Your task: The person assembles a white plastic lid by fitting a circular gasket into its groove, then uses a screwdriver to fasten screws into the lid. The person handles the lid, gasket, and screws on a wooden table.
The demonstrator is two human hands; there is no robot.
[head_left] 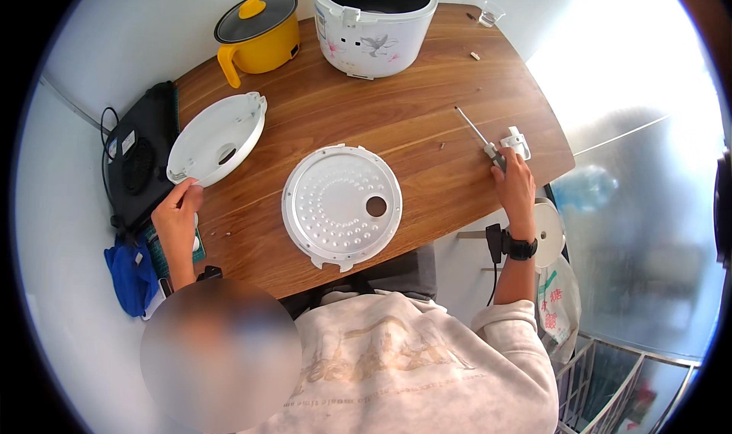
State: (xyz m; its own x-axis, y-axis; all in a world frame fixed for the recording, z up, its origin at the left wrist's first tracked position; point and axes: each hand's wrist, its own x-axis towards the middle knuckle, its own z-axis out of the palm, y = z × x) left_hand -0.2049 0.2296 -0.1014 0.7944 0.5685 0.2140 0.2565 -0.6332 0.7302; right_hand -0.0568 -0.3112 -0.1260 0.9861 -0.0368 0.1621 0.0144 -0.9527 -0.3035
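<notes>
At the left of the table, my left hand (176, 219) pinches the near edge of a white plastic rice cooker lid shell (210, 140), which has an oval hole. My right hand (516, 182) is closed around the handle of a screwdriver (476, 129) on the right side, its shaft pointing away to the upper left. Just beyond those fingers lies a small white plastic part (517, 142). Between my hands, a round dimpled metal lid plate (324, 205) with one round hole rests on the wood, touched by neither hand.
A white flowered rice cooker body (374, 49) stands open at the back of the wooden table (427, 129), beside a yellow pot (267, 41) with a lid. A clear cup (490, 14) is at the far right corner. Black equipment (137, 155) with cables lines the left edge. Tiny loose pieces are scattered about.
</notes>
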